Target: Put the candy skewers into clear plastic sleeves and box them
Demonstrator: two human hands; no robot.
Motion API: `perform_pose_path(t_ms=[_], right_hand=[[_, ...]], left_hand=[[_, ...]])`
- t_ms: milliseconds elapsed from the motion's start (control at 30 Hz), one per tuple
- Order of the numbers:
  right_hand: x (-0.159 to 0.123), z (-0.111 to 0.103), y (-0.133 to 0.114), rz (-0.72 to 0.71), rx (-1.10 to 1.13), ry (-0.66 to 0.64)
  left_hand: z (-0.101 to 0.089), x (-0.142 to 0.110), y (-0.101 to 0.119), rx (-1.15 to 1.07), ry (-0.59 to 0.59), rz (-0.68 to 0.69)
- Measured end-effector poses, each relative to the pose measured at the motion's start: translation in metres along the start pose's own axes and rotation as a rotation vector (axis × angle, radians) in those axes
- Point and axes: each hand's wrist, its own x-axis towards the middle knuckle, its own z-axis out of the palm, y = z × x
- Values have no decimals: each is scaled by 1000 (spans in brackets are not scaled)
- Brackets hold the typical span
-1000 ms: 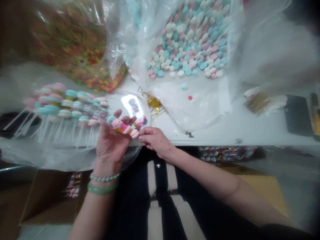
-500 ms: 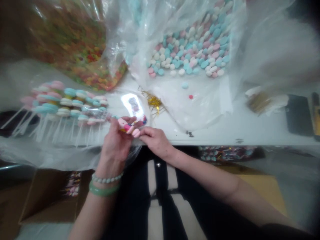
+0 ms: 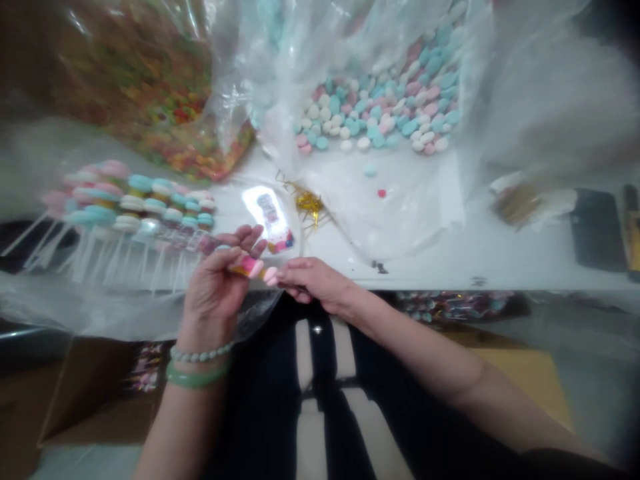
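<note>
Now the left hand [image 3: 216, 283] sits farther left than half a second ago, its fingers uncurled and partly spread, thumb over the candy lollipop [image 3: 255, 268]; the right hand [image 3: 315, 283] stays almost put, fingertips pinched at the lollipop's pink end, any stick inside hidden; lollipop spans both hands at the near edge of the surface [image 3: 425, 267]; more candy shows between them, suggesting, in my judgement, a left-hand grip adjustment rather than a release

The left forearm [image 3: 173, 427] slants in from seven o'clock, the left hand [image 3: 215, 283] palm up, fingers [image 3: 250, 235] half-curled toward two. The right forearm [image 3: 440, 360] reaches from four o'clock, the right hand [image 3: 320, 283] pinching toward nine.
</note>
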Motion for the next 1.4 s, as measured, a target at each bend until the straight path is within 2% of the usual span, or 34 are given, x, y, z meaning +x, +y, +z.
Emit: perform_pose_path(t_ms=[200,300,433,533,633,733,867,1033,1233,1400], right_hand=[[-3,2,4,-116,-27,-3],[-5,5,7,-241,-216,83],[-3,7,11,-482,-522,162],[-2,7,12,-510,-650,172],[-3,8,11,-492,-692,233],[-8,8,12,-566,-704,331],[-11,9,15,-702,-674,307],[-7,14,13,-639,-587,325],[-1,18,11,-559,-565,349],[-4,17,11,-650,-656,351]], left_hand=[[-3,1,-2,-133,-59,-66],[0,1,-5,-180,-88,-75],[5,0,-11,-172,-43,-79],[8,-2,-15,-139,-15,-72],[10,-2,-18,-123,-30,-77],[10,-1,-20,-151,-39,-99],[11,-1,-21,-151,-43,-117],[15,-6,-26,-92,-43,-54],[19,-10,-29,-85,-35,-66],[17,-6,-31,-74,-21,-96]])
